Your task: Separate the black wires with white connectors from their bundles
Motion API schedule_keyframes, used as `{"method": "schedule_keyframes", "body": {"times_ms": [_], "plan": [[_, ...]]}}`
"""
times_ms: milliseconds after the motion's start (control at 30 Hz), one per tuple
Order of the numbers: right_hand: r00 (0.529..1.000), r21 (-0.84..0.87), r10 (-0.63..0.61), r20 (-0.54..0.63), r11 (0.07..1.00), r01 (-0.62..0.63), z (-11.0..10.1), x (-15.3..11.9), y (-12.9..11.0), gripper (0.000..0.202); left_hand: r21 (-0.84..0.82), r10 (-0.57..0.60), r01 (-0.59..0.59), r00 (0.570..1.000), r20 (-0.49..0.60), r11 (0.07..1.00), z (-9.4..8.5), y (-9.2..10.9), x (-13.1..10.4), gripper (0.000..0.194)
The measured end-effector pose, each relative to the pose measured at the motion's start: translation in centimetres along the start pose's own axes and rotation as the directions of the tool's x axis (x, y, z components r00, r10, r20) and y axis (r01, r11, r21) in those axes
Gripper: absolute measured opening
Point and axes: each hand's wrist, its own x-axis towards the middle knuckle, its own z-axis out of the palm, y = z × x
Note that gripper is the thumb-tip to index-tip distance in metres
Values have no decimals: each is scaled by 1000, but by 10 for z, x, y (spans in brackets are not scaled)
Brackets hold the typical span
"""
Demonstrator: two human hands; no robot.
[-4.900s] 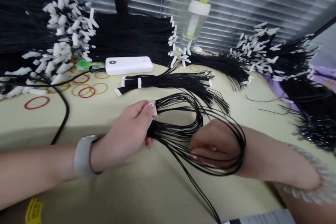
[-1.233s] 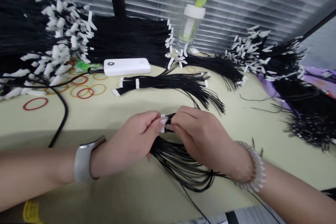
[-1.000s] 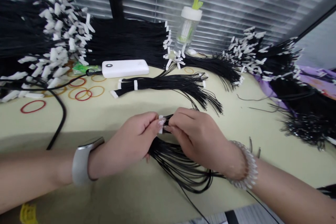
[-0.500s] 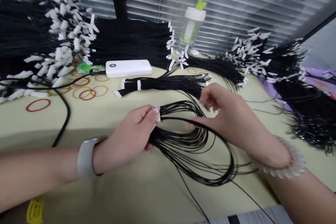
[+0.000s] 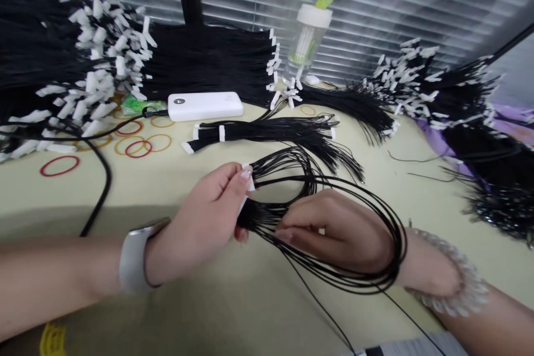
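My left hand (image 5: 212, 206) is closed, thumb on top, around the white connector ends of a bundle of thin black cables (image 5: 292, 158). The cables loop out to the right from that grip and curve back towards it. My right hand (image 5: 334, 228) reaches through the larger loop, with its thumb and fingers pinched on the strands near the lower white connector. Part of the loop lies across the back of this hand. Two loose strands trail down to the table's front edge. Behind the hands, a tied cable bundle (image 5: 267, 129) with white connectors lies flat.
A white power bank (image 5: 205, 106) with a black cord stands at the back. Red and yellow rubber bands (image 5: 59, 166) lie at the left. Large piles of black cables (image 5: 208, 58) line the window blinds, beside a clear bottle (image 5: 307, 39). More cables (image 5: 492, 161) lie at the right.
My right hand has moved down and left into the cable loop and closed on the strands. The large loop has spread right over that hand. My left hand keeps its grip.
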Motion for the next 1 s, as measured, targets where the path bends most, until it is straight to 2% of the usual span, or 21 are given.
{"method": "schedule_keyframes", "body": {"times_ms": [133,400,533,600,633,667,700,767,833,867,900,967,1000], "plan": [[995,22,28,-92,999,-26,3,1,-11,27,6,23,-23,1000,2,1000,1,2,-1,33],[992,-70,9,-124,997,-18,7,1,-14,18,11,10,-10,1000,14,1000,1,2,-2,34],[993,-169,66,-100,982,-82,-9,-10,1,15,16,-26,25,999,36,1000,1,1,-2,34],[975,-160,153,-159,971,-179,-24,-17,12,16,22,-40,39,998,40,999,0,2,-1,35],[955,-133,197,-222,964,-230,-32,-19,19,16,20,-49,48,998,41,999,0,2,-1,35],[884,-30,270,-382,952,-304,-40,-21,26,15,14,-57,56,997,43,998,0,3,-1,35],[793,87,311,-524,946,-314,-46,-21,32,15,7,-62,62,997,46,998,0,3,-1,35],[585,282,336,-738,941,-185,-55,-21,43,20,-5,-66,66,996,58,998,1,4,-2,34],[455,408,344,-821,912,48,-59,-19,48,30,-13,-57,58,996,72,998,1,4,-2,34],[424,461,363,-830,874,153,-60,-19,48,32,-15,-51,53,996,77,999,1,4,-2,34],[418,511,389,-821,827,233,-60,-18,46,29,-14,-46,48,996,82,999,1,4,-3,34],[449,583,422,-787,747,319,-57,-18,38,19,-11,-38,39,995,96,999,1,4,-3,33],[480,586,411,-775,751,303,-55,-17,33,18,-8,-34,35,994,103,999,1,4,-3,33]]}}
